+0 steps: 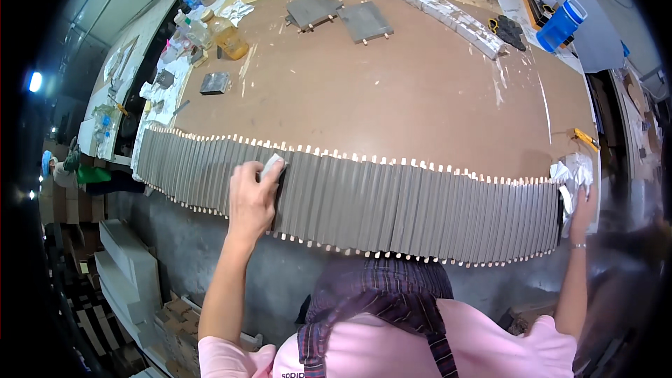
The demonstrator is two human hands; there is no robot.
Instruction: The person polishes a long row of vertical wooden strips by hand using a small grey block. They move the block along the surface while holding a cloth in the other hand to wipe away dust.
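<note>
- One counter, brown-topped, on which we find the goods below.
- One long row of grey pieces, packed side by side along the counter's near edge, pale pegs jutting from both long sides.
- One left hand, ours, over the row left of its middle, fingers bent, pinching a white wad at the fingertips.
- One right hand, ours, beside the row's right end, reaching to a crumpled pale sheet; whether its fingers close on it we cannot tell.
- One yellow cutter, just beyond that sheet.
- One dark block, alone beyond the row's left part.
- One flat grey panel, pegged, at the far side; a second grey panel, likewise pegged, just to its right.
- One long, mottled pale bar, lying slantwise at far right.
- One blue bottle, near the far right corner.
- One amber-filled bottle, at far left, among other bottles we note there.
</note>
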